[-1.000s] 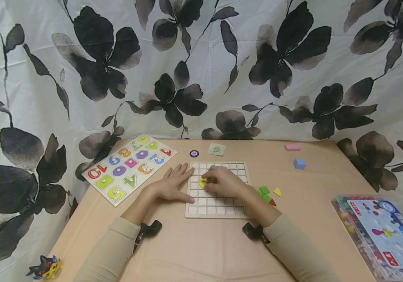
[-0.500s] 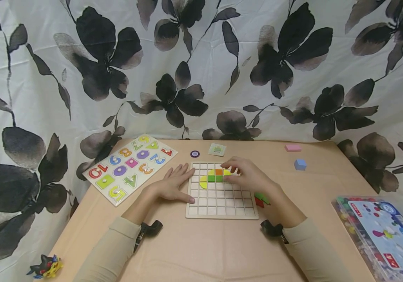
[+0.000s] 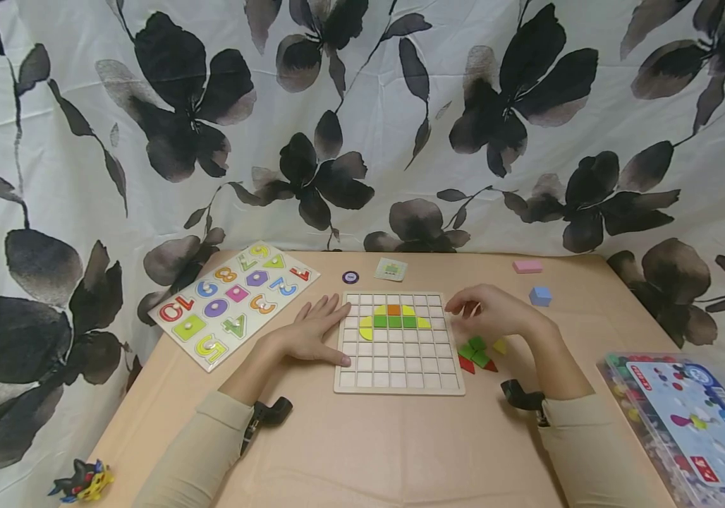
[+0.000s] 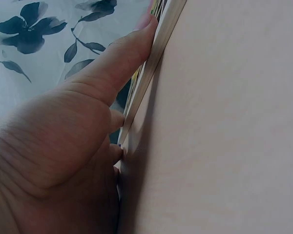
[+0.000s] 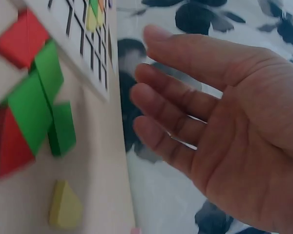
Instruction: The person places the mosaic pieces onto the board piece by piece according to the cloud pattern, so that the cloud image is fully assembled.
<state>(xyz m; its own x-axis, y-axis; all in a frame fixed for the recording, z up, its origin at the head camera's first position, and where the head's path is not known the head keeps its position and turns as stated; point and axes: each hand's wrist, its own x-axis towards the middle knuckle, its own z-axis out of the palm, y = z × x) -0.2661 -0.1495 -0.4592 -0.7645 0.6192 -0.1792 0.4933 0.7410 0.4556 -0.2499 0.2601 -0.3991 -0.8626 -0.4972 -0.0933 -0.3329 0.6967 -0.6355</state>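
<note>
A white gridded board [image 3: 400,374] lies mid-table, with green squares [image 3: 394,322], an orange square [image 3: 393,310] and rounded yellow pieces [image 3: 365,329] set together in its upper cells. My left hand [image 3: 304,337] rests at the board's left edge with fingers spread, the thumb over the lower left rim. Off the upper right edge hovers my right hand [image 3: 496,310], fingers loosely bent and holding nothing. Below it lie loose green pieces [image 3: 477,344], red pieces [image 3: 467,365] and a yellow piece [image 5: 66,207], all seen close in the right wrist view.
A number puzzle board [image 3: 235,303] lies to the left. Behind the grid are a round dark token [image 3: 350,277] and a small card [image 3: 391,269]. A pink block [image 3: 527,267] and blue cube [image 3: 540,296] lie back right; a clear box [image 3: 692,423] stands front right.
My right hand has moved right, from over the yellow piece at the left, across the pieces, and off the board. A yellow piece shows at the green row's right end. The left hand stays put.
</note>
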